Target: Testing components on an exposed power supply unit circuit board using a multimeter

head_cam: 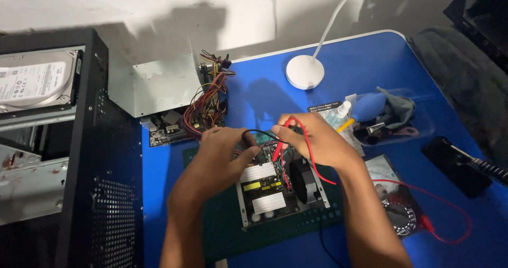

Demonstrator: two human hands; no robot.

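Nearest you are your own two forearms, reaching up over the dark green mat (222, 231) on the blue tabletop (370, 61). At the far left stands a black computer case (100, 157) with a hard drive (34, 82) lying on top of it; just right of it lie a grey metal cover (159, 85) and a tangle of coloured wires (209, 104).

Your left hand (219, 154) has its fingers pinched on the black probe (248, 139), tip down at the top edge of the opened power supply board (275, 186) on the mat. Your right hand (312, 138) pinches the red probe (279, 150) close beside it, also pointing into the board. The two tips look near each other, though you cannot tell exactly which points they touch.

Judging by this, the opening-up is done: the cover is off and the board with its silver heat sinks and black fan (302, 180) lies bare. The probing looks to be in hand, not finished.

To the right, the red lead (423, 194) runs to the meter (399, 215), whose dial is too blurred to read. Beyond it sit a white lamp base (305, 71), a blue air blower (369, 106) and a black soldering iron stand (452, 164).
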